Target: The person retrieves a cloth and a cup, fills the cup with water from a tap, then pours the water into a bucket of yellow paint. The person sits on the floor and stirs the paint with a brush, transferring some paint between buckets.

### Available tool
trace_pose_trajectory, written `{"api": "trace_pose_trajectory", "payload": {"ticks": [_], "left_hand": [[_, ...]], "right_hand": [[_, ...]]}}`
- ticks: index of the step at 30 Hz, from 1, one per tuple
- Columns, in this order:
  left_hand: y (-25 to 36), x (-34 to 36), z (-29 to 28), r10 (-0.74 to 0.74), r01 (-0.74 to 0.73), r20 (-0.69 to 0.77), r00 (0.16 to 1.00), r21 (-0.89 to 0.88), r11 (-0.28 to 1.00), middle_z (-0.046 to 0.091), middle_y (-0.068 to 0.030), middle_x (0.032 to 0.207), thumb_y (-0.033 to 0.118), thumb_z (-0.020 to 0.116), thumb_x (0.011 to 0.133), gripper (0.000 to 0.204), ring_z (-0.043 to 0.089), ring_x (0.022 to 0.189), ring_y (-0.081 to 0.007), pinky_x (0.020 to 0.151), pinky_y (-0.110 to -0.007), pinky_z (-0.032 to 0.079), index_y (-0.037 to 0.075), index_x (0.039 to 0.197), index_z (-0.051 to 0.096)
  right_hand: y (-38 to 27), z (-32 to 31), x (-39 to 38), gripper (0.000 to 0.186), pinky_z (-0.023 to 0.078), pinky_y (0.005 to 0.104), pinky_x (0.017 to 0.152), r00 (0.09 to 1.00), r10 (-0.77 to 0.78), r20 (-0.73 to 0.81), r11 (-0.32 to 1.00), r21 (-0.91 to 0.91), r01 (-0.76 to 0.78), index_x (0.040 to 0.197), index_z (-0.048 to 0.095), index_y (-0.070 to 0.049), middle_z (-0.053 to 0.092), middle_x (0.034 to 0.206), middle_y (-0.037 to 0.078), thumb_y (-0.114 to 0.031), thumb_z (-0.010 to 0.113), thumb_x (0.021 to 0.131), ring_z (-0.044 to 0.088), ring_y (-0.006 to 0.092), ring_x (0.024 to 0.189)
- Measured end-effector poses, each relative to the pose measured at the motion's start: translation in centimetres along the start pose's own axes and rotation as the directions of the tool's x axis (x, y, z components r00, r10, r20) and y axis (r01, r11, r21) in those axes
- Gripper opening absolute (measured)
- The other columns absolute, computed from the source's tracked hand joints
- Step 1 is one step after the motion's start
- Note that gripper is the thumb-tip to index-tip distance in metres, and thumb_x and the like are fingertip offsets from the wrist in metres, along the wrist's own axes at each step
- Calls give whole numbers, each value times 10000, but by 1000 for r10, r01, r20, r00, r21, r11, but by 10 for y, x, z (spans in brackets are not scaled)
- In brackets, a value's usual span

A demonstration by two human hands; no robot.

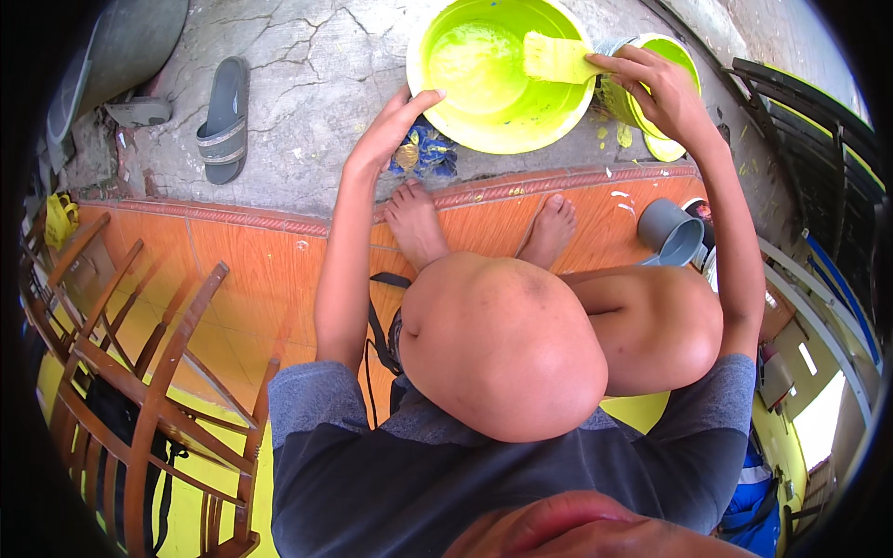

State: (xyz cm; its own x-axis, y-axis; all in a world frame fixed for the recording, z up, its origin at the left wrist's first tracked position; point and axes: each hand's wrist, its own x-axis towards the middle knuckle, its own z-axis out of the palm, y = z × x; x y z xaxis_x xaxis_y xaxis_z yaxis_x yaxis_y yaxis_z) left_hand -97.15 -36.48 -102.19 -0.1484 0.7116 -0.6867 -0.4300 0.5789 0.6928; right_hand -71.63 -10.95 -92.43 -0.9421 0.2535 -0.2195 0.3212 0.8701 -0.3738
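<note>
A round basin (502, 139) with bright yellow-green paint coating its inside stands on the grey ground in front of my feet. My left hand (398, 128) grips its left near rim, the thumb over the edge and the fingers mostly hidden below. In my right hand (656, 88) is a wide, flat paintbrush (558, 59), held over the right side of the basin. Its bristles are coated in the same yellow-green. Just beyond and beside that hand stands a paint bucket (677, 54) with yellow-green on its rim, partly covered by the hand.
A blue crumpled wrapper (430, 153) lies beside the basin. A grey slipper (223, 121) is to the left. Beside my right knee lies a grey dipper (670, 228). Wooden chairs (153, 409) crowd the left, and a dark metal rack (819, 149) stands at the right.
</note>
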Motion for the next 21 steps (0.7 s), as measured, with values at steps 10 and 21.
{"api": "trace_pose_trajectory", "payload": {"ticks": [10, 21], "left_hand": [[-2, 15, 1, 295, -257, -146, 944, 236, 937, 703, -156, 1141, 410, 637, 963, 561, 656, 1046, -195, 942, -330, 483, -41, 1293, 593], [4, 37, -9, 421, -382, -135, 897, 243, 892, 748, -118, 1023, 334, 650, 957, 441, 683, 935, -136, 852, -297, 517, -26, 1213, 661]], "right_hand": [[11, -9, 8, 404, 492, 439, 853, 998, 44, 45, 999, -13, -44, 1344, 623, -176, 650, 1048, 135, -129, 600, 943, 618, 355, 961], [29, -29, 2, 411, 511, 427, 776, 997, 13, 78, 993, -121, -3, 1285, 672, -212, 634, 938, 96, -80, 615, 900, 629, 336, 825]]}}
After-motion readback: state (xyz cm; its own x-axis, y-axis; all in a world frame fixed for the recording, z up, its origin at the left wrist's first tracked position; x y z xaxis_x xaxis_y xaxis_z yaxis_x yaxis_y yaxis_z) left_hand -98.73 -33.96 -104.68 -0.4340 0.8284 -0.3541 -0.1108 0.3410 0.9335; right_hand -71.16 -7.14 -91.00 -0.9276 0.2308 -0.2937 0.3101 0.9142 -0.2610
